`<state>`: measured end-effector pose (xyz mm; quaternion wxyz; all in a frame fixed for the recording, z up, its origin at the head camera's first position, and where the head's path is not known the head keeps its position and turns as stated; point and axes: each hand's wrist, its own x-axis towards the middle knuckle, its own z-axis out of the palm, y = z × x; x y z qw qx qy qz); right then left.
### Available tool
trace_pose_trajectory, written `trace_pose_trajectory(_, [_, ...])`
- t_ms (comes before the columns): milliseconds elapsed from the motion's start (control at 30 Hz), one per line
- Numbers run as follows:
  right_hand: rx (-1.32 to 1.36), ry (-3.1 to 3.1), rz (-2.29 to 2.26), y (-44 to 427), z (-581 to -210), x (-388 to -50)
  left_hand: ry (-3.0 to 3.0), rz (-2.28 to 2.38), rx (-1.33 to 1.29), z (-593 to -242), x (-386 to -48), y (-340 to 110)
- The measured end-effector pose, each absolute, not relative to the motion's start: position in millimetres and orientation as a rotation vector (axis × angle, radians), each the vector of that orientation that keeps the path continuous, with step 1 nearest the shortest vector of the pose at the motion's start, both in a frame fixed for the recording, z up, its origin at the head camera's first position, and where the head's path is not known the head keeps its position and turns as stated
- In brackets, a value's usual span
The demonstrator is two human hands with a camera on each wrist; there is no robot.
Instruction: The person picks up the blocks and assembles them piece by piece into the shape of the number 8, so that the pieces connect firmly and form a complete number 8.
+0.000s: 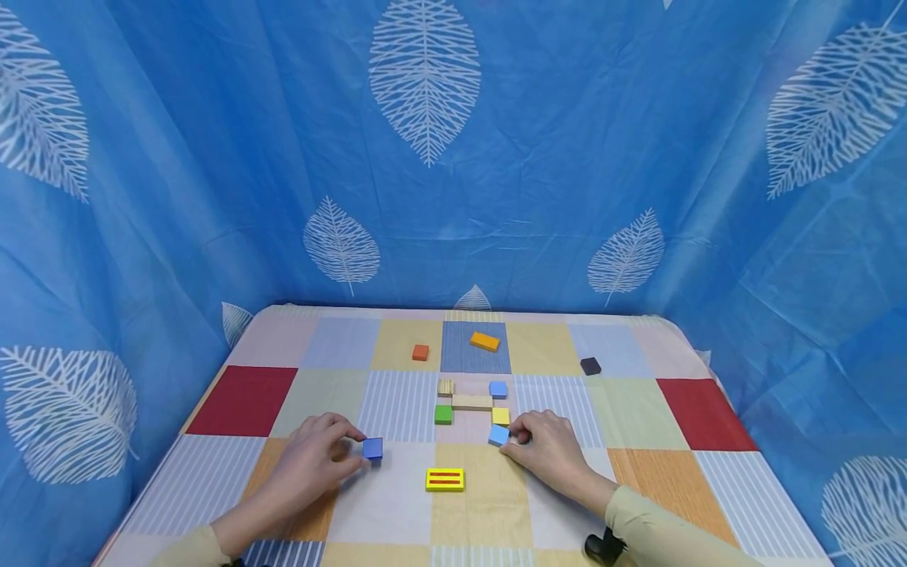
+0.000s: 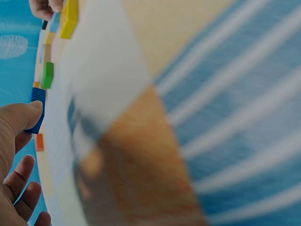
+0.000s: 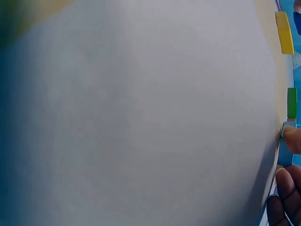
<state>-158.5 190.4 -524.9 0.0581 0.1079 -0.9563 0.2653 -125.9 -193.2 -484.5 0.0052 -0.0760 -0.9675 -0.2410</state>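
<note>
Between thumb and fingertips my left hand (image 1: 315, 455) pinches a dark blue block (image 1: 372, 450), left of the group of blocks. In the left wrist view the thumb lies against the face of this blue block (image 2: 36, 110). My right hand (image 1: 553, 450) pinches a light blue block (image 1: 499, 435) just in front of a yellow block (image 1: 500, 416). Whether those two touch I cannot tell. Around a long plain wooden block (image 1: 472, 402) stand a green block (image 1: 442, 415), a small wooden block (image 1: 446, 387) and another blue block (image 1: 498, 390).
A yellow block with red stripes (image 1: 445, 479) lies nearer me, between the hands. Farther back are a red-orange block (image 1: 420, 353), an orange block (image 1: 485, 341) and a black block (image 1: 590, 366). A blue leaf-patterned curtain (image 1: 482, 220) surrounds the patchwork-covered table (image 1: 383, 520).
</note>
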Motion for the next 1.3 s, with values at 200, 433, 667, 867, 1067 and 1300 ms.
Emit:
trace_pose_trajectory(200, [0.327,-2.893,0.808,191,-525,-158,-2.993,-0.771,-0.29,-477,-141,-167])
trace_pose_trajectory(433, [0.335,-2.897,0.824,190,-524,-156,-2.938,-0.841,-0.386,-480,-152,-129])
trace_pose_trajectory(667, [0.336,-2.896,0.825,189,-525,-155,-2.916,-0.89,-0.496,-490,-157,-105])
trace_pose_trajectory(867, [0.327,-2.895,0.832,189,-524,-155,-2.942,-0.884,-0.509,-500,-159,-96])
trace_pose_trajectory(1067, [0.325,-2.896,0.825,190,-524,-156,-2.961,-0.887,-0.484,-507,-161,-94])
trace_pose_trajectory(1300, [0.319,-2.9,0.82,190,-524,-157,-2.974,-0.91,-0.454,-511,-163,-93])
